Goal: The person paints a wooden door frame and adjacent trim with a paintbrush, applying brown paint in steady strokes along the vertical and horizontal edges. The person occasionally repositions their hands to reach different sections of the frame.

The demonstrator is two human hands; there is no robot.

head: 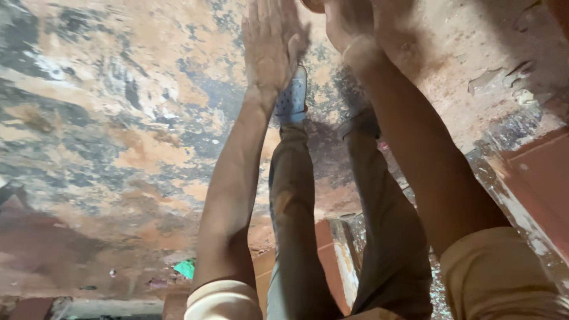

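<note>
The left hand (269,41) is spread flat, fingers straight and close together, palm turned away from the camera. It grasps nothing, and pale dust coats its skin. Just beside its fingertips, at the very top edge, a rounded orange-brown lump (312,5) pokes into view between the two hands. The right hand (348,21) lies just on the lump's other side, mostly cut off by the frame, so whether it is clenched, released or pressed on the lump cannot be told. A thin pale band (354,45) circles its wrist.

The lump looks like fired clay or brick – probably stiff, fairly heavy and gritty rather than slippery, liable to chip if dropped. Too little shows to pick a hold; a grip from both sides with flat palms seems safest.

The blue perforated shoe (293,98) sits just below the left hand, with the lump above it. Around the shoe spreads a mottled floor (118,136), grey and rust-coloured with dust. Well below and left of the shoe lies a green scrap (185,268); to its right run a wet, gritty channel (515,130) and a red-brown slab (539,178).
</note>
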